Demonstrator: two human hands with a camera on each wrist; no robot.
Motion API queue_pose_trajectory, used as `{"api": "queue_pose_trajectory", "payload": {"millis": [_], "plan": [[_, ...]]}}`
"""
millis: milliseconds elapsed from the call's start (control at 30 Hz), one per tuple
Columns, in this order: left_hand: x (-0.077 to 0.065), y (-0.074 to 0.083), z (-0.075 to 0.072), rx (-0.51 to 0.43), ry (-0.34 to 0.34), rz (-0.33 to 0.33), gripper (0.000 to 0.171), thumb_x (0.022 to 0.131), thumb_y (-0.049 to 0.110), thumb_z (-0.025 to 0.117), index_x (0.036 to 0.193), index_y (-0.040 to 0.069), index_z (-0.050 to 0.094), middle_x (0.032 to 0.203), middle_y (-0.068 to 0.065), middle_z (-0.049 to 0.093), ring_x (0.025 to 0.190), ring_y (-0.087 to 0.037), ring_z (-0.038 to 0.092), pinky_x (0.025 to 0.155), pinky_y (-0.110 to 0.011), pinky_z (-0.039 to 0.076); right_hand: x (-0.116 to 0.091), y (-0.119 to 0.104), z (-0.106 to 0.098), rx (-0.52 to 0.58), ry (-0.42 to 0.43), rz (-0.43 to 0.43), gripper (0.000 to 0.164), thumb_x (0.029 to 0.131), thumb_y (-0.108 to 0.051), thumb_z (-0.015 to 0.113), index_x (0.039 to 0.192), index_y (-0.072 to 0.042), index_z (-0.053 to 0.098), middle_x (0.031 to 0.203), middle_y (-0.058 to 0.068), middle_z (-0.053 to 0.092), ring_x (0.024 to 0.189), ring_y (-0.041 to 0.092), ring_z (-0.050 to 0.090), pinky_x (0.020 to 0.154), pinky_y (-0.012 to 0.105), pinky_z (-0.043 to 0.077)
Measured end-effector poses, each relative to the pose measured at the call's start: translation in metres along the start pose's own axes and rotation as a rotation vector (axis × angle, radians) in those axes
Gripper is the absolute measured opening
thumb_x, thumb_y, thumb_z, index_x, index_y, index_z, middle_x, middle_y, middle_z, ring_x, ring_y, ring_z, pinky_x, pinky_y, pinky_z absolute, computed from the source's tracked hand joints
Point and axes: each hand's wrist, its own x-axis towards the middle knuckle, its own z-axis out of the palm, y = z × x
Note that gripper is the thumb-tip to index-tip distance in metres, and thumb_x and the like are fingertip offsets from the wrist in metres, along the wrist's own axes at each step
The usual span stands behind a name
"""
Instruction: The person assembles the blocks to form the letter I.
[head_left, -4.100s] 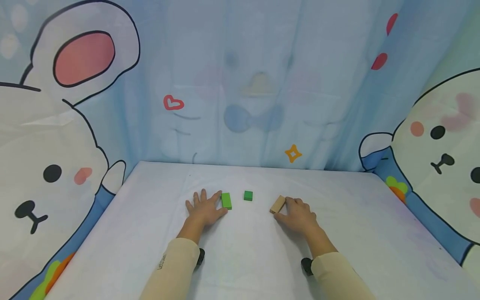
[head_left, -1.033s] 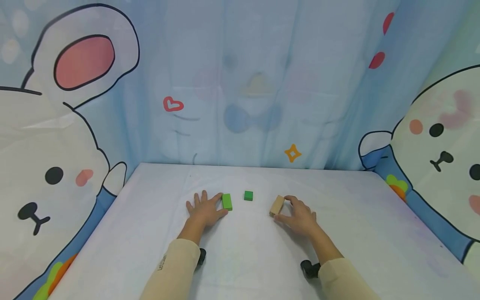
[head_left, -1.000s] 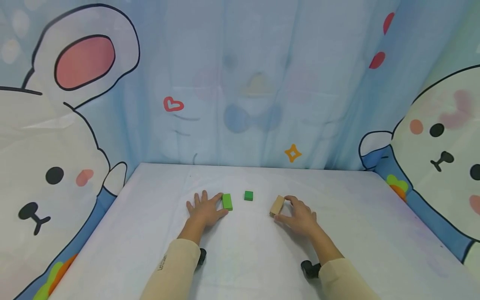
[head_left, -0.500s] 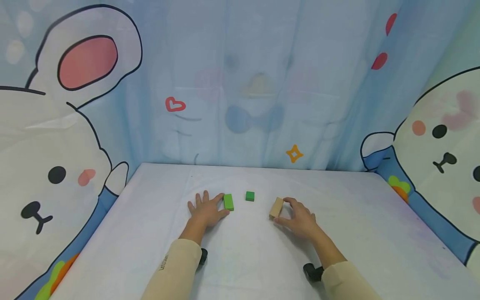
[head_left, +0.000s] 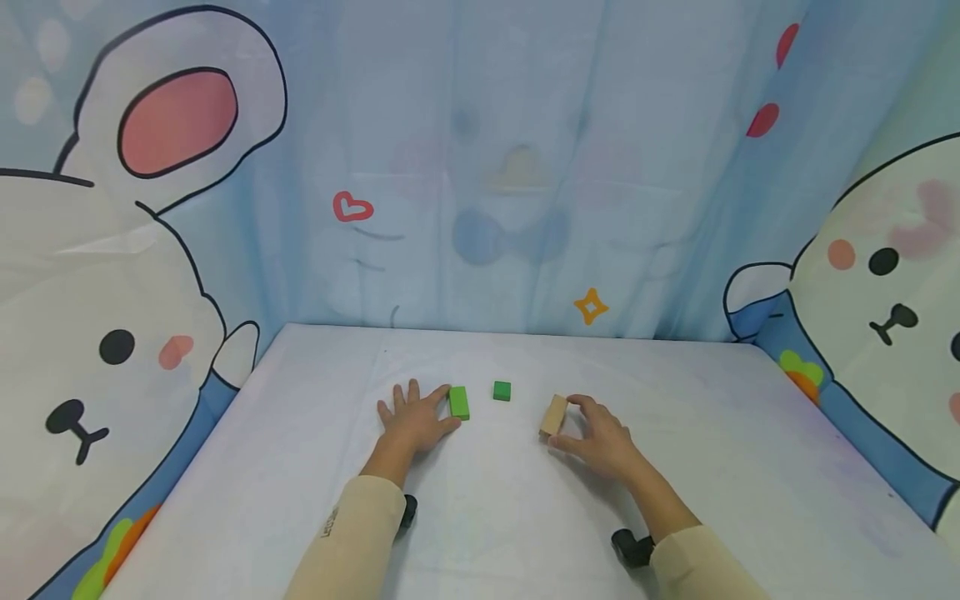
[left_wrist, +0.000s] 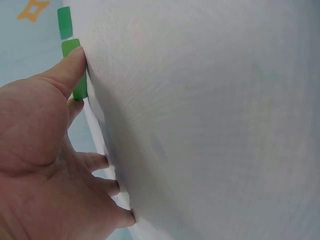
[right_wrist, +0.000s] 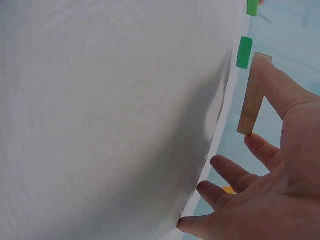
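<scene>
My left hand [head_left: 412, 423] lies at the left with fingers spread. Its thumb and index finger pinch a light green rectangular block [head_left: 459, 403] at its two ends, and the block sits on the cloth. In the left wrist view the thumb covers part of this block [left_wrist: 80, 90]. My right hand [head_left: 602, 437] pinches a plain wooden block [head_left: 553, 415] between thumb and index finger. In the right wrist view a gap shows between the wooden block [right_wrist: 251, 107] and the cloth, so it seems slightly raised. A darker green cube [head_left: 502, 391] stands between both hands, touched by neither.
A white cloth [head_left: 495, 517] covers the table. Behind it hangs a blue curtain [head_left: 510, 275] with cartoon prints. Dark wrist devices show near the cuffs, the right one [head_left: 632, 548] standing out beside the sleeve.
Since the earliest frame, the wooden block has turned more upright in the head view, and my right fingers hold it from farther back. The left hand and both green blocks keep their places.
</scene>
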Motion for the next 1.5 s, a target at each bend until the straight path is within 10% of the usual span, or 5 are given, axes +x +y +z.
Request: {"api": "queue_pose_trajectory", "payload": {"millis": [1500], "plan": [[0.001, 0.000, -0.005, -0.005, -0.019, -0.017, 0.069, 0.100, 0.051, 0.062, 0.161, 0.030, 0.038, 0.171, -0.025, 0.014, 0.159, -0.049, 0.005, 0.123, -0.072, 0.005, -0.014, -0.009, 0.005, 0.051, -0.086, -0.106, 0.087, 0.087, -0.042, 0.083, 0.156, -0.014, 0.038, 0.164, 0.025, 0.032, 0.151, 0.051, 0.028, 0.116, 0.073, 0.028]]}}
